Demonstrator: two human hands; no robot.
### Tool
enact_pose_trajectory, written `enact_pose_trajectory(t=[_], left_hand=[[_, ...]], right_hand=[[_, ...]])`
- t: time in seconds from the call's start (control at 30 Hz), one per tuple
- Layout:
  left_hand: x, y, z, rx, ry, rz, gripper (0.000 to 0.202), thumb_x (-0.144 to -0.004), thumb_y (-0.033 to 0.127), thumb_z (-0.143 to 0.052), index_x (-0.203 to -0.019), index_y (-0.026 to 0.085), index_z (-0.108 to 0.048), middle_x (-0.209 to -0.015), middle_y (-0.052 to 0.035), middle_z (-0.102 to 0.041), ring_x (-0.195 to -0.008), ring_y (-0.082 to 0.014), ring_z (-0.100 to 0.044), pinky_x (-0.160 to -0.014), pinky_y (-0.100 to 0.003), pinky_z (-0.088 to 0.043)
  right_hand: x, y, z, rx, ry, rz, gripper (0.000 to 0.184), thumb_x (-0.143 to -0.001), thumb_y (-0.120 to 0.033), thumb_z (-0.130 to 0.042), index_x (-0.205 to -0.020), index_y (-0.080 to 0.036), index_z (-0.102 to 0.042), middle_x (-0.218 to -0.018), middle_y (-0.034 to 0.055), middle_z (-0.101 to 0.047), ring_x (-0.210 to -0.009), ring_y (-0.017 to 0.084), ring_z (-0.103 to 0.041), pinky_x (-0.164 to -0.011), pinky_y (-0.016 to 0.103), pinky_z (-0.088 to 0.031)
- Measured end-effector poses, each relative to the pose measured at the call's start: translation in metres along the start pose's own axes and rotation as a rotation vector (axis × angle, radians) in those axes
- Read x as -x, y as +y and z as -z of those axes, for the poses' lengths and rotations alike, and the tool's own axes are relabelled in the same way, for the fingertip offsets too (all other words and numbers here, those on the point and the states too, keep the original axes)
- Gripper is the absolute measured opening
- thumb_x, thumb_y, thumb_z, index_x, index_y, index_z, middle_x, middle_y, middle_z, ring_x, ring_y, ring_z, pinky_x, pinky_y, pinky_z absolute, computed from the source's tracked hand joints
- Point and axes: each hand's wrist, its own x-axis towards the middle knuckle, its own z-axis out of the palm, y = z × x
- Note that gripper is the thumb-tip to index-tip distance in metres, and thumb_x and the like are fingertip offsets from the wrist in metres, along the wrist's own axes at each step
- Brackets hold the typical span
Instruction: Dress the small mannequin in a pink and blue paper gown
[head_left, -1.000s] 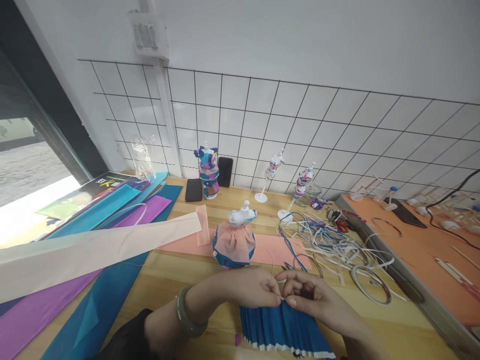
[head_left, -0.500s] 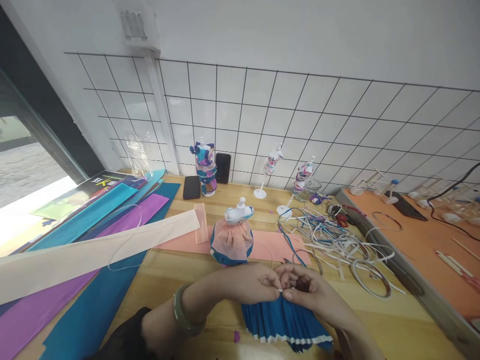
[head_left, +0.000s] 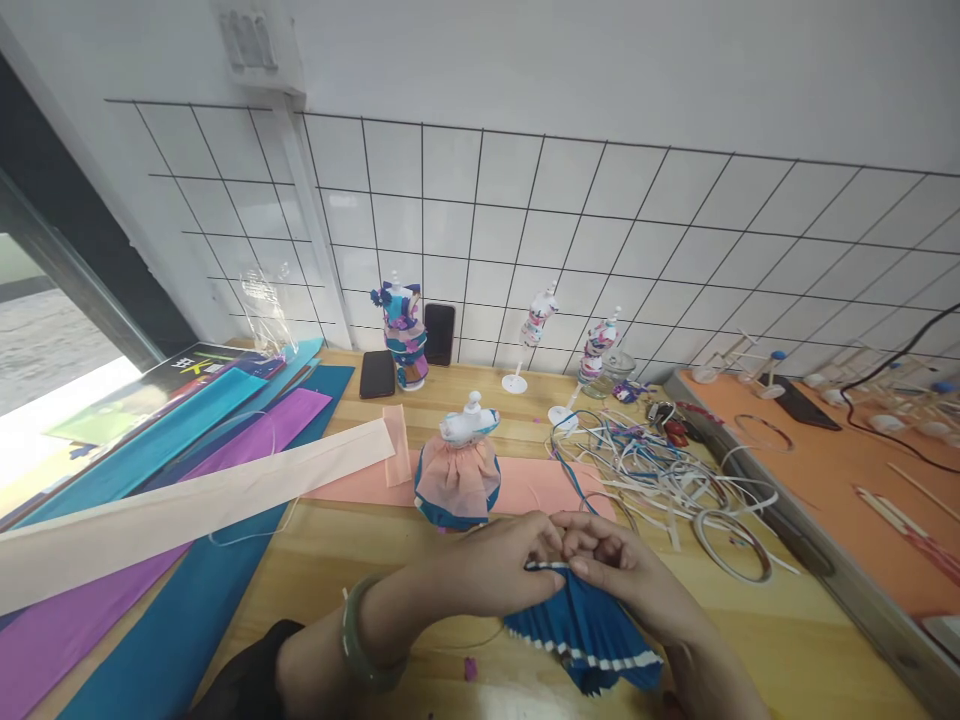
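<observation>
A blue pleated paper skirt [head_left: 581, 630] with a white zigzag edge hangs from both my hands over the wooden table. My left hand [head_left: 517, 565] pinches its gathered top edge, thumb in front. Close beside it, my right hand [head_left: 619, 570] grips the same edge between thumb and curled fingers. Just beyond my hands stands a small dress form [head_left: 471, 424] wearing a puffy peach and blue skirt [head_left: 457, 483]. A peach paper strip [head_left: 532, 485] lies flat behind it.
Crepe paper strips, cream [head_left: 285, 478], purple [head_left: 300, 412] and teal [head_left: 172, 600], spread leftward. Tangled ribbons [head_left: 645, 460] and a tape roll [head_left: 731, 547] lie right. Decorated dress forms [head_left: 406, 335] and phones [head_left: 377, 374] stand or lie near the wall. A raised edge borders an orange table [head_left: 840, 480].
The blue skirt's top edge has spread wider between my hands, and its left side has swung right. My left thumb has shifted along the edge. The view has moved slightly.
</observation>
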Motion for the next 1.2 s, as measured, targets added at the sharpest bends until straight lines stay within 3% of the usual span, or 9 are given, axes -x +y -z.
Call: enact_pose_trajectory(t=[0.1,0.17,0.23,0.3,0.37,0.5,0.6,0.73,1.2], left_hand=[[0.004,0.005,-0.005,0.079,0.13,-0.194,0.038,-0.082,0.022,-0.057,-0.12,0.022,-0.056,-0.132,-0.0062,-0.059,-0.122,-0.0213,-0.052,-0.103,-0.033,-0.036],[0.006,0.01,-0.011,0.105,0.218,-0.263,0.037,-0.082,0.022,-0.059,-0.119,0.021,-0.058,-0.135,-0.0074,-0.057,-0.125,-0.0207,-0.049,-0.106,-0.032,-0.032],[0.004,0.011,-0.018,0.12,0.274,-0.209,0.022,-0.08,0.024,-0.062,-0.101,0.018,-0.065,-0.113,-0.0068,-0.067,-0.109,-0.02,-0.058,-0.097,-0.031,-0.039],[-0.002,0.008,-0.027,0.181,0.256,-0.06,0.011,-0.079,0.027,-0.061,-0.08,0.017,-0.064,-0.082,-0.0031,-0.067,-0.079,-0.0162,-0.06,-0.075,-0.028,-0.043],[-0.01,0.001,-0.036,0.368,0.171,0.038,0.021,-0.079,0.034,-0.059,-0.07,0.016,-0.058,-0.065,0.0006,-0.058,-0.061,-0.0115,-0.052,-0.058,-0.024,-0.038],[-0.025,-0.014,-0.047,0.727,0.045,0.155,0.043,-0.071,0.057,-0.062,-0.07,0.015,-0.055,-0.055,0.0039,-0.052,-0.044,-0.0072,-0.042,-0.046,-0.023,-0.032],[-0.029,-0.018,-0.05,0.943,0.048,0.212,0.052,-0.063,0.064,-0.067,-0.075,0.015,-0.057,-0.054,0.0051,-0.051,-0.04,-0.0059,-0.041,-0.041,-0.022,-0.03],[-0.028,-0.016,-0.048,1.096,0.106,0.222,0.046,-0.059,0.055,-0.075,-0.069,0.016,-0.052,-0.057,0.0051,-0.052,-0.04,-0.0039,-0.042,-0.038,-0.019,-0.026],[-0.029,-0.011,-0.045,1.094,0.18,0.178,0.043,-0.055,0.047,-0.078,-0.063,0.015,-0.05,-0.053,0.0046,-0.053,-0.04,-0.0042,-0.044,-0.039,-0.019,-0.032]], right_hand=[[0.0,-0.001,0.011,-0.052,0.139,0.04,0.039,-0.068,-0.036,-0.083,-0.104,-0.023,-0.073,-0.078,0.0011,-0.069,-0.077,0.017,-0.064,-0.076,0.031,-0.048],[-0.001,-0.002,0.018,-0.095,0.249,0.076,0.039,-0.068,-0.038,-0.083,-0.103,-0.024,-0.073,-0.081,0.0021,-0.071,-0.077,0.017,-0.064,-0.074,0.03,-0.049],[-0.001,-0.002,0.023,-0.14,0.355,0.118,0.039,-0.067,-0.04,-0.082,-0.102,-0.026,-0.072,-0.083,0.002,-0.071,-0.075,0.018,-0.066,-0.072,0.031,-0.05],[-0.003,-0.003,0.025,-0.181,0.429,0.149,0.039,-0.066,-0.041,-0.083,-0.102,-0.027,-0.072,-0.083,0.0015,-0.072,-0.074,0.018,-0.067,-0.071,0.032,-0.052],[-0.004,-0.003,0.024,-0.212,0.476,0.171,0.041,-0.064,-0.04,-0.084,-0.101,-0.027,-0.071,-0.081,0.001,-0.072,-0.072,0.018,-0.067,-0.069,0.032,-0.053],[-0.004,-0.003,0.017,-0.239,0.547,0.216,0.04,-0.064,-0.038,-0.085,-0.1,-0.026,-0.071,-0.079,0.0007,-0.071,-0.068,0.015,-0.066,-0.062,0.027,-0.052],[-0.003,-0.002,0.012,-0.233,0.579,0.235,0.04,-0.064,-0.037,-0.085,-0.1,-0.025,-0.071,-0.078,0.0011,-0.07,-0.065,0.015,-0.064,-0.057,0.026,-0.05],[-0.001,0.0,0.009,-0.221,0.602,0.239,0.04,-0.063,-0.036,-0.086,-0.1,-0.027,-0.072,-0.078,-0.0004,-0.069,-0.066,0.014,-0.063,-0.058,0.024,-0.051],[-0.001,0.001,0.004,-0.186,0.663,0.276,0.04,-0.064,-0.037,-0.085,-0.099,-0.026,-0.07,-0.082,0.0008,-0.068,-0.069,0.014,-0.064,-0.06,0.024,-0.052]])
